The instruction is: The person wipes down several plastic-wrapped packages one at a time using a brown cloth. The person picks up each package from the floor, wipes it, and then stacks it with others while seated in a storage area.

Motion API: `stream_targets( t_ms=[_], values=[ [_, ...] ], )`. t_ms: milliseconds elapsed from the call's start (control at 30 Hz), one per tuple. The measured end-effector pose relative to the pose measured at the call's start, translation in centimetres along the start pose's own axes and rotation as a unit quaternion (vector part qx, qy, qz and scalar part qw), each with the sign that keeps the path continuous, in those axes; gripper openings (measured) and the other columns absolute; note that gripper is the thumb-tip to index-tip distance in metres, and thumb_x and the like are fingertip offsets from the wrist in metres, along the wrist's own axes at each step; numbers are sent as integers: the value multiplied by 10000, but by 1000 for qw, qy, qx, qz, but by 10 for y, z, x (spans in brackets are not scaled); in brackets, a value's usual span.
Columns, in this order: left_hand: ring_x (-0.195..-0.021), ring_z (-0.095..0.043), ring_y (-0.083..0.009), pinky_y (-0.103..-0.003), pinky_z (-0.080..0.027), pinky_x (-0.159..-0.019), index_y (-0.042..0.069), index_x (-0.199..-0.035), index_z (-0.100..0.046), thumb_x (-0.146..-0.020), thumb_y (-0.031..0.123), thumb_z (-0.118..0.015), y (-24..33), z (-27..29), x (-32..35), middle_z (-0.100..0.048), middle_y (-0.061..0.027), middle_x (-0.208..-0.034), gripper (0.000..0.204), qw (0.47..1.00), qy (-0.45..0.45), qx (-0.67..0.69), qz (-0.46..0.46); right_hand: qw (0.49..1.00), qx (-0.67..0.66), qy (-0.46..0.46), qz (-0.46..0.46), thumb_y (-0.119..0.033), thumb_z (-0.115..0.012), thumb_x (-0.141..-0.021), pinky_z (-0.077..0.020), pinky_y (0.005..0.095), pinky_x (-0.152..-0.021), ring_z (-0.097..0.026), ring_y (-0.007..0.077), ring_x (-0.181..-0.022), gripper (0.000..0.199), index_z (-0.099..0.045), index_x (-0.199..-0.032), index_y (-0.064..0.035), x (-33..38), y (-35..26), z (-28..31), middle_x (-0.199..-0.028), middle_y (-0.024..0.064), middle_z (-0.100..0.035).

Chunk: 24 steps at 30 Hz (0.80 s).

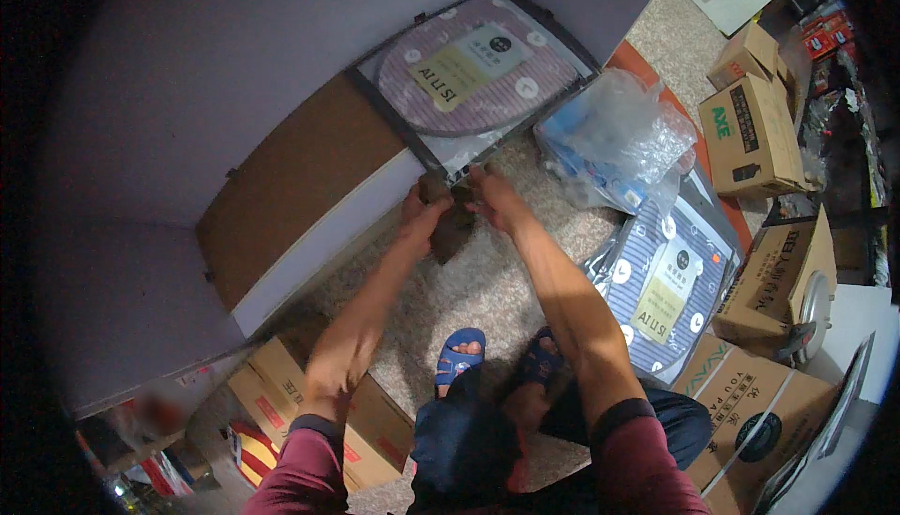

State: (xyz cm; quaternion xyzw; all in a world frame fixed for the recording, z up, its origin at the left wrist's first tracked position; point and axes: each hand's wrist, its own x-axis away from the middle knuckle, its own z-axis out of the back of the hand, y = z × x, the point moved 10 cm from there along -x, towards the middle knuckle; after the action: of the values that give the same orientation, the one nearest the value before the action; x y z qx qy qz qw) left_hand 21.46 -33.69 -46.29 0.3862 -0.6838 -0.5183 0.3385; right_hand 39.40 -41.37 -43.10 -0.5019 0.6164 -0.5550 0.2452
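Observation:
A flat package (553, 93) in a clear bag with black edging lies on a low ledge; inside is a pink-striped pad with a yellow label. My two hands meet at its near corner. My left hand (427, 209) is closed, its fingers curled round something dark beside that corner. Close by, my right hand (497, 198) has its fingers bent in a pinch at the bag's tip. A dark brown piece (452, 237) hangs below and between the hands; its kind is unclear. What each set of fingertips grips is partly hidden.
The brown-topped ledge (300, 154) runs along a pale wall. On the floor at right lie clear plastic bags (614, 135) over a second, blue-striped package (670, 276). Cardboard boxes (755, 135) line the right side; another box (375, 431) is beside my left arm.

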Motion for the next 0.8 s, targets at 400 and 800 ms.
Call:
stream_targets(
  t_ms=[400, 800],
  values=[
    [-1461, -727, -354, -513, -669, -1142, 46, -1765, -537, -998, 129, -957, 40, 39, -48, -679, -198, -1675, 878, 997, 54, -42, 30, 983, 183, -3, 12, -412, -781, -1221, -619, 445, -1080, -718, 277, -1449, 761, -564, -1815, 11, 39, 11, 17, -1689, 183, -727],
    [-1454, -729, -358, -523, -678, -1131, 55, -1803, -480, -1013, 167, -966, -50, 133, 194, -672, -190, -1675, 934, 983, 50, -80, 158, 941, -20, 338, -18, -227, -690, -1218, -646, 343, -816, -818, 224, -1016, 311, -803, -1428, -27, 327, 153, 330, -1235, 106, -835]
  ],
)
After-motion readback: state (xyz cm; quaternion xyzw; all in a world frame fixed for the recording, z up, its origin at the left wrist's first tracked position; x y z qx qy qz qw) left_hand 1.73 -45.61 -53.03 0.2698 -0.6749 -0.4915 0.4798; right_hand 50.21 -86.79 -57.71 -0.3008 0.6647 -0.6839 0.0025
